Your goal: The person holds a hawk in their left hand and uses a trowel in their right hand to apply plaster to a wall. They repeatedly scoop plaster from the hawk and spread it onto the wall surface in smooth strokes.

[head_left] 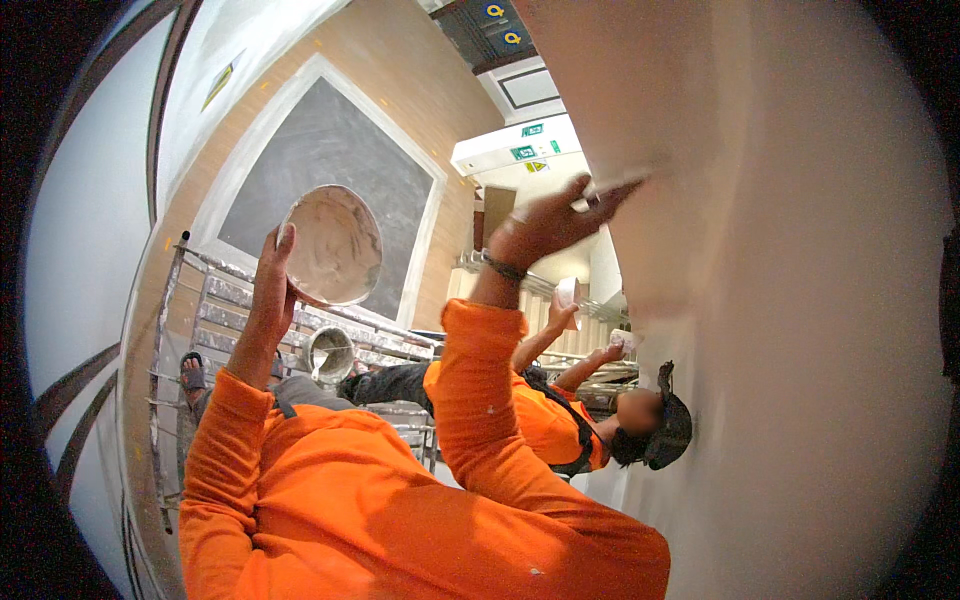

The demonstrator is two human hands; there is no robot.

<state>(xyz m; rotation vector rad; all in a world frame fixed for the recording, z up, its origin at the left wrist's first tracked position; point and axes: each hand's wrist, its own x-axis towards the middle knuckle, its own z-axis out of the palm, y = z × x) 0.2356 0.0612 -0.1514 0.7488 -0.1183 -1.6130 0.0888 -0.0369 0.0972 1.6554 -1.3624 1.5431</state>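
Note:
My left hand holds a round, shallow bowl with pale pinkish-beige paste inside. Raised toward the large smooth beige surface, my right hand is closed on what looks like a flat scraper, blurred, its edge at or close to that surface. Whether it touches cannot be told. Below the bowl, a plaster-spattered bucket with a pale tool in it rests on a slatted metal platform.
A co-worker in orange and dark cap stands beside me, holding a white container and a small tool. Far below lie a grey square panel on a tan floor, white walls and a white housing with green signs.

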